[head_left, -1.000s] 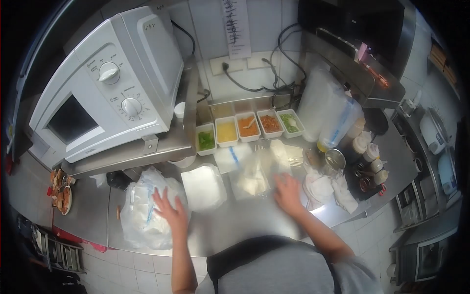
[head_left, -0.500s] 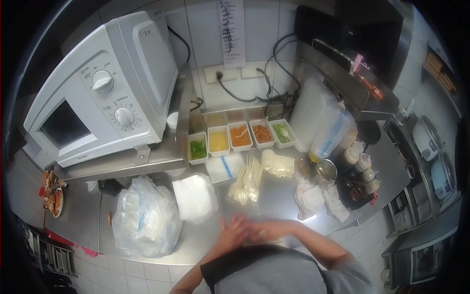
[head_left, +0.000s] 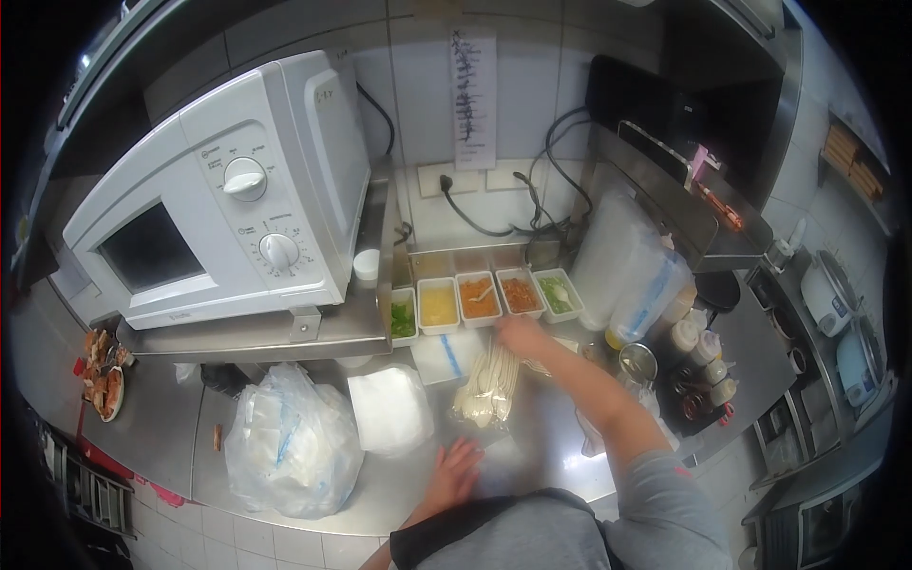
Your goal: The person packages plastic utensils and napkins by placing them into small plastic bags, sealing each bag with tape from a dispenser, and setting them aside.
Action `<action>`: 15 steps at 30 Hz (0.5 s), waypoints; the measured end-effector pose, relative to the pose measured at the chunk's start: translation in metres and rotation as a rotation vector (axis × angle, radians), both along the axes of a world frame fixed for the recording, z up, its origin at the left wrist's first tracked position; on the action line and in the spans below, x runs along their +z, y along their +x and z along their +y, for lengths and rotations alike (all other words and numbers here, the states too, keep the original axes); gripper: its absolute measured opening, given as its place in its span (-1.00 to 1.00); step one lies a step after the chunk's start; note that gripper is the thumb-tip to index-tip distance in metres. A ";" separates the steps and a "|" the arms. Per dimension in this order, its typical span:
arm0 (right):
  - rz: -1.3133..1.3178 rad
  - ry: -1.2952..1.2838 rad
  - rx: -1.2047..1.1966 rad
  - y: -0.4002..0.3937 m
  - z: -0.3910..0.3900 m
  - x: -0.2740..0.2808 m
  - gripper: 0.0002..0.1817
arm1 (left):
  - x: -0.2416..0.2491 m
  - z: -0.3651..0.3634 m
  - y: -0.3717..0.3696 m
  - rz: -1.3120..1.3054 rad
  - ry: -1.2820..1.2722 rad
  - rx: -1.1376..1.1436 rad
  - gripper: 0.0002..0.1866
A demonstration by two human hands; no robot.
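My left hand [head_left: 456, 470] rests near the counter's front edge, fingers apart and holding nothing. My right hand [head_left: 521, 336] reaches forward to the front of the white tubs, over the top end of the wrapped wooden cutlery [head_left: 486, 389]; its fingers are blurred and partly hidden. Just behind it stand the tub of orange food [head_left: 479, 296] and the tub of brown food [head_left: 520, 295]. Further along the row are a yellow-filled tub [head_left: 438, 306], one with green leaves [head_left: 403, 313] and one with chopped greens [head_left: 557, 293]. A pale stack [head_left: 560, 357] lies partly under my right forearm.
A white microwave [head_left: 218, 199] sits on a steel shelf at left. Below are a plastic bag [head_left: 293, 442] and white sheets [head_left: 390, 408]. To the right stand a metal cup [head_left: 637, 362], sauce bottles [head_left: 705, 349] and clear plastic bags [head_left: 622, 271].
My right hand has left its place beside my left hand and moved forward to the tubs. My left hand stays near the front edge. The camera view has shifted slightly.
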State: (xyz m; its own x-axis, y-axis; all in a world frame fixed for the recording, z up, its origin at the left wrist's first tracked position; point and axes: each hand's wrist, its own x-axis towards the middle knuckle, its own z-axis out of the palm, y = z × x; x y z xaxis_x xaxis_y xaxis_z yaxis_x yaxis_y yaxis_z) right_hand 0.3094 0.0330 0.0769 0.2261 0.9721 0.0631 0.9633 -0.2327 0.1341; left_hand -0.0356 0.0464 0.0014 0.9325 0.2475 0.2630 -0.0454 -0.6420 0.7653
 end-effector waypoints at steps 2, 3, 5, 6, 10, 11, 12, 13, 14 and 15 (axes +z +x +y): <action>0.033 0.028 0.069 0.010 0.000 0.011 -0.87 | -0.004 0.002 0.001 -0.013 0.020 0.000 -0.60; 0.070 0.059 0.135 0.017 -0.002 0.016 -0.89 | -0.006 0.002 0.000 -0.023 0.042 -0.003 -0.60; 0.088 0.097 0.169 0.030 -0.007 0.030 -0.89 | -0.002 0.000 0.000 -0.028 0.025 0.005 -0.61; 0.107 0.144 0.200 0.035 -0.011 0.038 -0.89 | 0.000 0.001 0.000 -0.032 0.016 0.009 -0.62; 0.134 0.324 0.088 0.028 -0.054 0.087 -0.90 | 0.000 0.004 -0.002 -0.070 -0.021 0.009 -0.64; 0.166 0.519 0.020 0.015 -0.069 0.101 -0.90 | 0.000 0.007 -0.003 -0.134 -0.133 0.012 -0.63; 0.192 0.716 -0.049 0.002 -0.084 0.111 -0.90 | 0.001 0.008 -0.002 -0.198 -0.245 0.014 -0.61; 0.266 0.797 -0.079 -0.015 -0.097 0.109 -0.89 | 0.006 0.007 0.001 -0.196 -0.244 0.000 -0.61; 0.502 0.810 -0.168 -0.036 -0.108 0.098 -0.86 | 0.014 0.003 0.004 -0.249 -0.433 0.045 -0.57; 0.739 0.816 -0.256 -0.062 -0.117 0.084 -0.83 | 0.021 -0.001 0.008 -0.299 -0.625 0.092 -0.52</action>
State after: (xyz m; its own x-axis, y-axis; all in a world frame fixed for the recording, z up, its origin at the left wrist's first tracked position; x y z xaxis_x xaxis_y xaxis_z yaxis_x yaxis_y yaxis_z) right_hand 0.2476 -0.0844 0.1614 0.6576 0.6213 0.4260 0.6547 -0.1916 -0.7312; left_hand -0.0279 0.0451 0.0225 0.8102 0.5106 0.2877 -0.2784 -0.0966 0.9556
